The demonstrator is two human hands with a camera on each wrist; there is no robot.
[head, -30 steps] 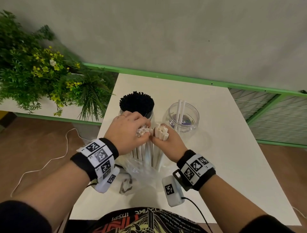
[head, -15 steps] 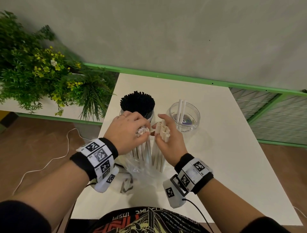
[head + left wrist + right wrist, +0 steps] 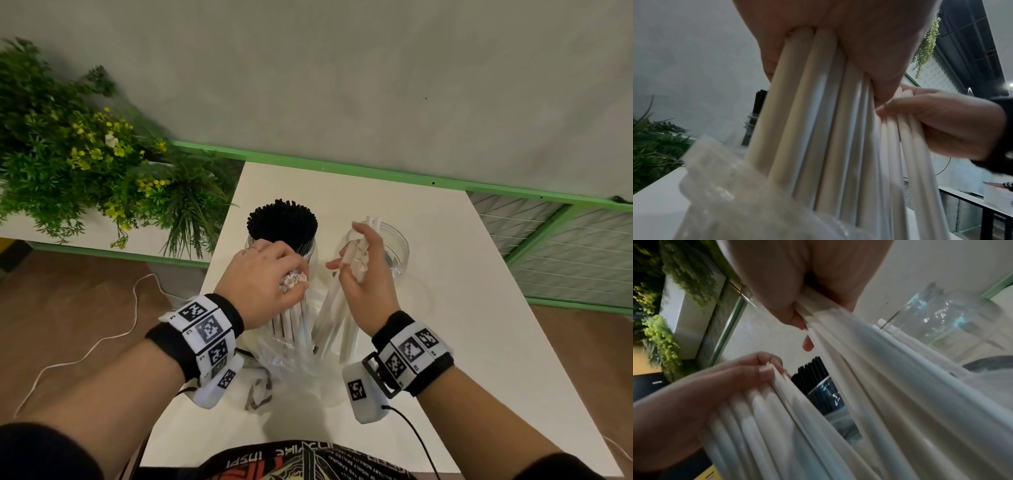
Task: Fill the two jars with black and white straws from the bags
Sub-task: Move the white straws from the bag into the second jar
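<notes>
My left hand (image 3: 274,274) grips the top of a bundle of white straws (image 3: 291,317) that stands in a clear plastic bag (image 3: 291,363) on the table. My right hand (image 3: 358,263) holds a smaller bunch of white straws (image 3: 334,308), tilted away from the bundle, its top ends in front of the clear jar (image 3: 399,246). Two white straws (image 3: 372,221) stand in that jar. The left jar (image 3: 308,250) is packed with black straws (image 3: 281,224). The left wrist view shows the gripped bundle (image 3: 818,113) and the bag (image 3: 725,186). The right wrist view shows the bunch (image 3: 879,369) near the clear jar (image 3: 941,318).
The white table (image 3: 479,325) has bare surface to the right of the jars. Green plants (image 3: 85,164) stand left of the table, and a green rail (image 3: 342,168) runs along the wall behind it. A white cable (image 3: 102,339) lies on the floor at the left.
My right hand has pulled a small bunch of white straws off the bundle and carried it right and up towards the clear jar. The left hand has stayed on the bundle.
</notes>
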